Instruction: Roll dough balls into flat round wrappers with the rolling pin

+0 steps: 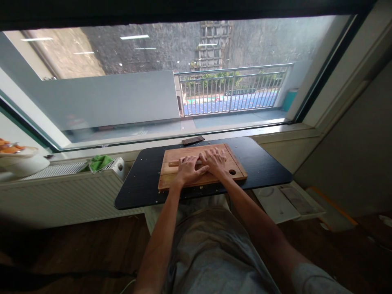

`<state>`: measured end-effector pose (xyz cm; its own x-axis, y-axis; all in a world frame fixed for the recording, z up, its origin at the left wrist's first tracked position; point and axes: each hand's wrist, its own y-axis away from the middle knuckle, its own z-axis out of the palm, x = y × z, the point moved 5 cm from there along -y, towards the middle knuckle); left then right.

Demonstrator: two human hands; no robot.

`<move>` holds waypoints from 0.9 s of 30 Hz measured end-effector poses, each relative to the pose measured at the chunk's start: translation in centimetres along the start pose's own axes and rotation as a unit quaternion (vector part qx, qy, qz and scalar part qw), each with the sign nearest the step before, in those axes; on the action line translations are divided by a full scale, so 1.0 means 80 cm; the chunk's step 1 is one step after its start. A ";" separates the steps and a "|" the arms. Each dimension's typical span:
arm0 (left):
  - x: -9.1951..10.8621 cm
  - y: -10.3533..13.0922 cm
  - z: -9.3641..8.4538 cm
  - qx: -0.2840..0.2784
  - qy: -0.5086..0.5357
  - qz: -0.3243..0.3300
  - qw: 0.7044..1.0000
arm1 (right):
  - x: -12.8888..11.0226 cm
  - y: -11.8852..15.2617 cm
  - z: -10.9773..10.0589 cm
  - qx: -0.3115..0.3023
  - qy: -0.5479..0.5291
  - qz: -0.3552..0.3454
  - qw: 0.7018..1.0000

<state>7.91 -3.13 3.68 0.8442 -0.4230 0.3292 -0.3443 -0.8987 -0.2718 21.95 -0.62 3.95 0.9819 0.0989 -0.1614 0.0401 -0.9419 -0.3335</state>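
Note:
A wooden cutting board [171,179] with a round hole near its right corner lies on a black tabletop [260,163]. Across the board runs a thin wooden rod [173,163], its left end showing. My left hand [189,169] rests over the rod, fingers spread and pointing away from me. Beside it, my right hand [214,162] also lies on top of the rod with its fingers apart. The two hands touch near the thumbs. A small dark flat bar [193,140] lies at the tabletop's far edge.
Beyond the tabletop is a window sill [275,130] below a large window. At the left stand a white radiator [61,200] with a green cloth [99,163] on it and a white pot [26,161]. Light crumbs dot the tabletop. A low white stand [275,204] is at the right.

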 end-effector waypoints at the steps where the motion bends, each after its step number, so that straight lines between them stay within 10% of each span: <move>1: 0.001 0.004 0.001 0.008 0.003 -0.004 1.000 | 0.000 0.003 -0.002 0.006 -0.004 -0.001 1.000; 27: 0.006 0.030 0.015 0.037 -0.033 -0.009 0.999 | 0.004 0.040 0.000 0.025 -0.015 -0.005 1.000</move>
<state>8.01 -5.38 2.09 0.8764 -0.3958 0.2744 -0.2991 -0.8939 -0.3340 22.37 -3.62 2.80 0.9753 0.1185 -0.1863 0.0395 -0.9239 -0.3806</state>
